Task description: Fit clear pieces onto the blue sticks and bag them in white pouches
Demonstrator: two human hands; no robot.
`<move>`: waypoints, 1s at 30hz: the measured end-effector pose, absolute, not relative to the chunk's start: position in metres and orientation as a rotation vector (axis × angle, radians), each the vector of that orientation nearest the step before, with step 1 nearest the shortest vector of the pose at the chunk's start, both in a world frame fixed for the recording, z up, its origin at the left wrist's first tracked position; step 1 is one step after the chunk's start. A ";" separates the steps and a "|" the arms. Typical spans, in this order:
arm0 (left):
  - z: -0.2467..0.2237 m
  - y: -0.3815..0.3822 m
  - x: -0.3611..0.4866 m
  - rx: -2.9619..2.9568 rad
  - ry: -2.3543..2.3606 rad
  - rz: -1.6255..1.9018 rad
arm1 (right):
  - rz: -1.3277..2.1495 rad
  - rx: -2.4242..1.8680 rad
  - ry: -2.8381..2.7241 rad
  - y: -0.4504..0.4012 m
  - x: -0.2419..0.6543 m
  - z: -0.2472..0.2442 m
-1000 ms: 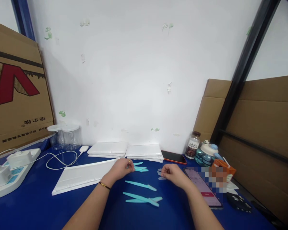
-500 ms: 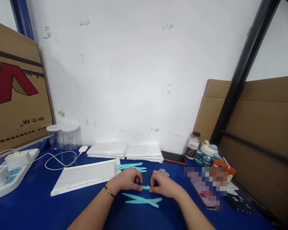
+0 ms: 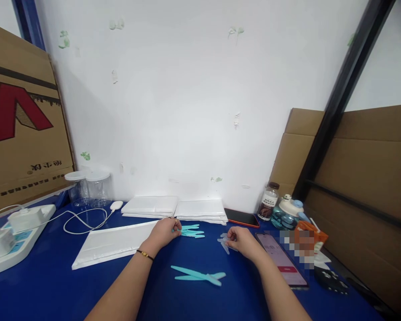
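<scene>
Left hand (image 3: 167,232), well apart from the right hand (image 3: 242,241), has fingertips at a bundle of turquoise tools (image 3: 189,232); grip unclear. Right fingertips are at clear pieces (image 3: 225,247); grip also unclear. Two crossed tools (image 3: 202,277) lie nearer on the blue worktop (image 3: 194,307); white stacks (image 3: 150,205) lie behind.

Your left forearm (image 3: 123,281) and right forearm (image 3: 279,281) reached forward, slanting inward from the lower edge of view. Your left hand (image 3: 166,232) was turned palm down, its fingers bent and their tips pointing right. Your right hand (image 3: 241,241) faced it, fingers curled, tips pointing left. The two stood apart; how tightly either one pinched could not be made out.
</scene>
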State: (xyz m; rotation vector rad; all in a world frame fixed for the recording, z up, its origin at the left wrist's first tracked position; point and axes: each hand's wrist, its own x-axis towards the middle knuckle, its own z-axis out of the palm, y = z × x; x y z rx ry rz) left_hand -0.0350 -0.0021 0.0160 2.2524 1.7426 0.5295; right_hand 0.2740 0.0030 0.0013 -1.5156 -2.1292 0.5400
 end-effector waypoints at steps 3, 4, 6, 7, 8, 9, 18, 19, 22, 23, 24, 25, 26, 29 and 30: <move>0.019 -0.012 -0.025 2.276 1.560 0.612 | 0.677 -1.329 -2.210 -0.013 0.262 0.011; 0.021 -0.016 -0.020 2.280 1.460 0.573 | 0.776 -1.262 -2.283 -0.019 0.257 0.013; 0.022 -0.025 -0.010 2.273 1.266 0.407 | 0.937 -1.173 -2.463 -0.030 0.246 0.014; 0.021 -0.028 -0.005 2.262 1.191 0.313 | 0.969 -1.156 -2.538 -0.033 0.241 0.012; 0.021 -0.031 -0.001 2.246 1.135 0.232 | 0.978 -1.153 -2.589 -0.035 0.237 0.010; 0.019 -0.033 0.003 2.232 1.097 0.177 | 0.975 -1.157 -2.614 -0.036 0.233 0.008; 0.018 -0.027 0.003 2.220 1.242 0.300 | 0.919 -1.222 -2.376 -0.024 0.239 0.006; 0.020 -0.023 -0.002 2.245 1.311 0.334 | 0.863 -1.252 -2.337 -0.021 0.244 0.006; 0.021 -0.011 -0.022 2.271 1.577 0.410 | 0.693 -1.403 -2.235 -0.008 0.259 0.004; 0.021 -0.007 -0.029 2.250 1.658 0.423 | 0.649 -1.460 -2.214 -0.004 0.264 0.003; 0.020 -0.004 -0.034 2.232 1.725 0.434 | 0.602 -1.504 -2.201 -0.002 0.267 0.003; 0.019 -0.002 -0.038 2.217 1.777 0.450 | 0.550 -1.523 -2.189 -0.001 0.270 0.004; 0.019 -0.001 -0.040 2.210 1.811 0.476 | 0.510 -1.509 -2.180 -0.001 0.271 0.005; 0.021 -0.006 -0.035 2.211 1.764 0.631 | 0.592 -1.306 -2.270 -0.011 0.266 0.011; 0.023 -0.010 -0.030 2.212 1.691 0.670 | 0.680 -1.231 -2.347 -0.015 0.263 0.013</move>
